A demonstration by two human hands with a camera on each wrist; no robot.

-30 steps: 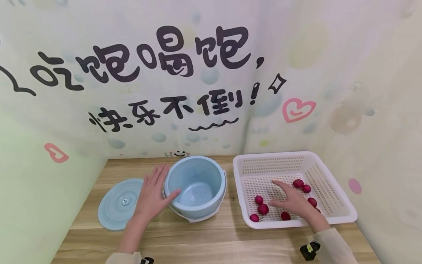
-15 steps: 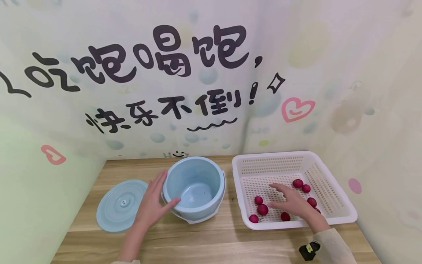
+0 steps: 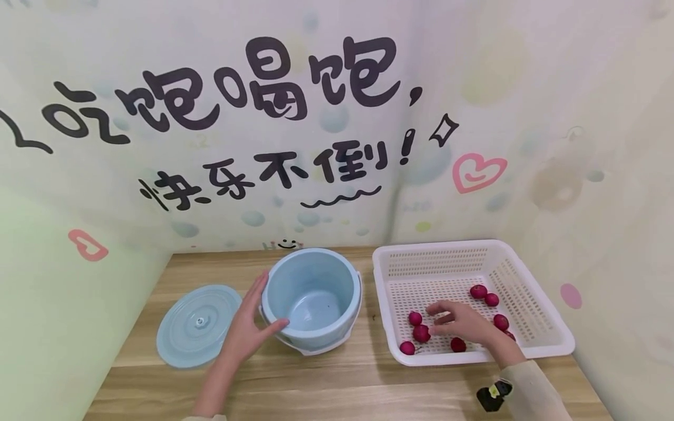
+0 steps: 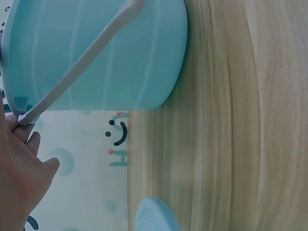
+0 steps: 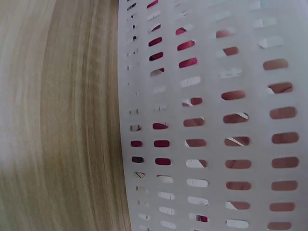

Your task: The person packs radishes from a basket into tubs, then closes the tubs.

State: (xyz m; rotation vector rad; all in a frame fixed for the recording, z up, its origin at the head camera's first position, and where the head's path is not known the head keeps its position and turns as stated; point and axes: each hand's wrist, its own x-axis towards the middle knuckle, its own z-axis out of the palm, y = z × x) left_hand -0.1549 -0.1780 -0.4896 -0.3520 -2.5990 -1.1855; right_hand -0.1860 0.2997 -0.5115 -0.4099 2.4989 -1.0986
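Observation:
A light blue bucket (image 3: 316,342) with a pale carrying handle (image 4: 77,70) stands upright in the middle of the table. My left hand (image 3: 246,333) holds its left side, the thumb at the rim and the fingers along the outer wall. Inside the white basket (image 3: 387,333), small red radishes (image 3: 478,291) lie scattered. Over its front left part hovers my right hand (image 3: 466,323), fingers bent and parted, beside a radish (image 3: 421,334); contact cannot be made out. Through the basket's slotted wall the right wrist view shows parts of that hand and of radishes.
A round blue lid (image 3: 181,330) with a small knob lies flat left of the bucket. The wooden table (image 3: 337,392) ends against a printed wall sheet (image 3: 337,222) at the back. A small black device (image 3: 492,399) sits by the right cuff.
My left hand has come closer round the bucket's left side. The right hand's fingers have bent more and dipped towards the radish near the thumb.

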